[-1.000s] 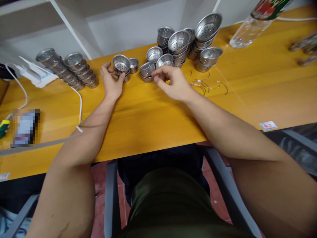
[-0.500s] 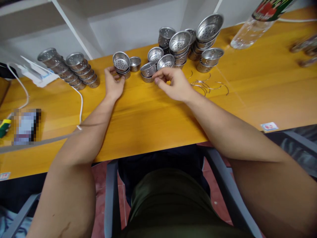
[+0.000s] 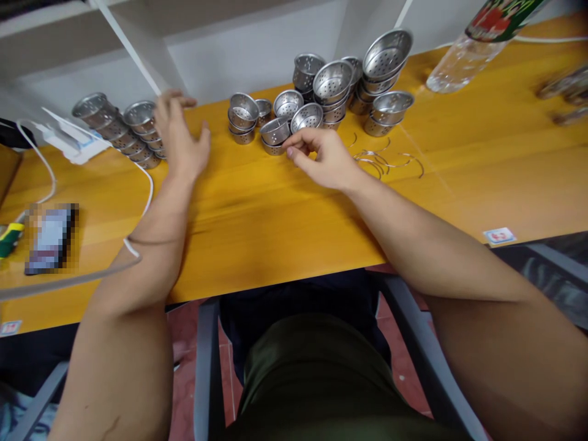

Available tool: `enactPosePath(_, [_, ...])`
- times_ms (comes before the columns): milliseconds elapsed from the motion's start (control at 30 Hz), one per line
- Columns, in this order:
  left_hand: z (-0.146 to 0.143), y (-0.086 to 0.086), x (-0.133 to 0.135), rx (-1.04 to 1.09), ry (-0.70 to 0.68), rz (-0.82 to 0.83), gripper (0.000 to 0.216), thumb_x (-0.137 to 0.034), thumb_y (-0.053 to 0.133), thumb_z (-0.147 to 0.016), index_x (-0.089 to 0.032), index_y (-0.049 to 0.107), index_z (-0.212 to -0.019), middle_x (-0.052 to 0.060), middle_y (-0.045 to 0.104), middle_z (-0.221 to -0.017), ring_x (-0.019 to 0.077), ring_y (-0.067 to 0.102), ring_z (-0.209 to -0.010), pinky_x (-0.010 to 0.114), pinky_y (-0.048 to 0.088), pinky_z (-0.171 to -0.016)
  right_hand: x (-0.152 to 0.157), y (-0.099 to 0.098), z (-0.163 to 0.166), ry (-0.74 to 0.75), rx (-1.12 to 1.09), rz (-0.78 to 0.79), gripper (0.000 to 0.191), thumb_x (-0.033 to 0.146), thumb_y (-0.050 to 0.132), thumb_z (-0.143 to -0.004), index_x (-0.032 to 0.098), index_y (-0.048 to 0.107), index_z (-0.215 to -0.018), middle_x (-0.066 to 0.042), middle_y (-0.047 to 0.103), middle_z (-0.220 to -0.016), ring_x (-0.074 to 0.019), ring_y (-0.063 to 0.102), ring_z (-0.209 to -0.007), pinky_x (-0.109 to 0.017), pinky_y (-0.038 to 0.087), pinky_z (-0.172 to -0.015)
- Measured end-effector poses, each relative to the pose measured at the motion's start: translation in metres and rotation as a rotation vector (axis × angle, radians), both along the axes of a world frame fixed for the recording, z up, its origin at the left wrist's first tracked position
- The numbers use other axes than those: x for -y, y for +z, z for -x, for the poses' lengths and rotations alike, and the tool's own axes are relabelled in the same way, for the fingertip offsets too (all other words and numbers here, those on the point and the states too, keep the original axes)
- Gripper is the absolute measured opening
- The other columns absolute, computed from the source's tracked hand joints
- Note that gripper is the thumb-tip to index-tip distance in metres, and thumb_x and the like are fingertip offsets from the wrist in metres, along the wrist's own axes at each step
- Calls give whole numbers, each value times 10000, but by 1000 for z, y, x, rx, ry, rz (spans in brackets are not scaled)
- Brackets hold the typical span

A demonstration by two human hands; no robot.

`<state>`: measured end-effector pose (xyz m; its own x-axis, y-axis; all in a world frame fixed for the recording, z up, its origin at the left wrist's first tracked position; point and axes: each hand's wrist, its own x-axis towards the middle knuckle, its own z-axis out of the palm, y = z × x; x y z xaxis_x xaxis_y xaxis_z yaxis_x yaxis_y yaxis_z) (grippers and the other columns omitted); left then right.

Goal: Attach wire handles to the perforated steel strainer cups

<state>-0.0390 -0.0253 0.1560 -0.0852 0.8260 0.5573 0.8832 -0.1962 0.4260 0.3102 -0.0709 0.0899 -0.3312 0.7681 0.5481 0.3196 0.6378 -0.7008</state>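
Observation:
My left hand [image 3: 181, 138] is open with its fingers spread. It is in front of a slanted stack of perforated metal cups [image 3: 139, 114] and hides part of it. To its right, apart from it, stands a short stack of perforated metal cups [image 3: 243, 111]. My right hand [image 3: 324, 158] has thumb and forefinger drawn together beside a tilted metal cup [image 3: 275, 130] that sits on another cup. Whatever those fingertips may hold is too small to make out. Several more cups [image 3: 333, 81] are piled behind the right hand. Thin curved wires [image 3: 376, 160] lie to its right.
Another cup stack [image 3: 98, 116] leans at the far left by a white cable [image 3: 149, 184]. A phone [image 3: 51, 237] lies on the left of the wooden table [image 3: 275, 226]. A clear bottle [image 3: 463, 64] stands at the back right. A shelf [image 3: 239, 61] backs the table.
The short cup stack has shifted right, against the neighbouring cups. My left hand has let go of it and moved left and up to the slanted stacks. My right hand stays put.

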Motion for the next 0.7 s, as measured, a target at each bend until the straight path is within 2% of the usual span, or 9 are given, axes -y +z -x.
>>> enactPosePath(33, [1, 15, 6, -24, 98, -2, 857, 259, 874, -818, -149, 694, -1550, 160, 610, -1917, 287, 531, -1822, 537, 376, -1629, 0, 0, 0, 0, -1, 5, 514, 784, 828, -1198, 284, 910, -1281, -123, 913, -1108, -348, 820, -928, -594, 777, -942])
enactPosePath(133, [9, 43, 17, -115, 258, 73, 1026, 217, 881, -870, -53, 518, -1791, 221, 472, -2055, 368, 404, -1921, 615, 263, -1691, 2, 2, 0, 1, -5, 16, 521, 795, 834, -1189, 287, 912, -1276, -122, 914, -1107, -354, 825, -943, -603, 779, -956])
enactPosePath(233, [21, 45, 19, -135, 311, 77, 836, 50, 878, -1037, 87, 522, -1792, 321, 494, -2002, 472, 463, -1884, 648, 345, -1662, 3, 3, 0, -3, 2, 28, 542, 822, 836, -1180, 293, 910, -1265, -119, 919, -1111, -355, 820, -954, -605, 781, -976])
enactPosePath(300, [29, 41, 17, -128, 313, 125, 633, 42, 903, -1024, 49, 692, -1620, 310, 534, -1970, 491, 521, -1869, 593, 391, -1645, 3, 4, 0, -3, 7, 34, 555, 839, 829, -1177, 296, 910, -1255, -116, 915, -1103, -351, 812, -949, -599, 776, -973])
enactPosePath(367, [32, 36, 15, -93, 309, 165, 527, 49, 928, -991, -66, 763, -1478, 262, 565, -1946, 488, 530, -1871, 644, 386, -1647, 3, 4, 0, 2, 8, 31, 565, 845, 822, -1174, 292, 909, -1250, -117, 910, -1096, -347, 803, -940, -591, 767, -960])
enactPosePath(433, [31, 33, 14, -56, 294, 177, 558, 88, 934, -949, -141, 742, -1420, 230, 544, -1960, 486, 487, -1899, 703, 354, -1650, 3, 4, 0, 5, 9, 25, 572, 843, 816, -1173, 284, 906, -1252, -119, 909, -1093, -341, 797, -931, -582, 761, -947])
enactPosePath(567, [21, 31, 18, -19, 231, 116, 570, 215, 878, -876, -180, 658, -1223, 228, 422, -2047, 411, 445, -1920, 515, 326, -1641, 4, 4, 0, 2, 4, 26, 588, 853, 814, -1171, 276, 899, -1243, -124, 905, -1088, -337, 788, -924, -585, 761, -947])
enactPosePath(633, [14, 32, 27, 16, 145, 117, 583, 87, 1010, -897, -220, 613, -1195, 151, 449, -2021, 340, 405, -1884, 557, 293, -1650, 4, 5, 0, 5, 5, 29, 591, 860, 814, -1168, 279, 899, -1237, -125, 902, -1083, -341, 791, -931, -592, 763, -956])
enactPosePath(700, [3, 34, 39, 29, 12, 133, 674, -239, 1188, -907, -246, 602, -1240, 71, 557, -1907, 310, 349, -1850, 667, 268, -1653, 5, 6, 0, 6, 8, 35, 582, 858, 815, -1163, 286, 898, -1234, -124, 902, -1083, -348, 799, -942, -600, 767, -964])
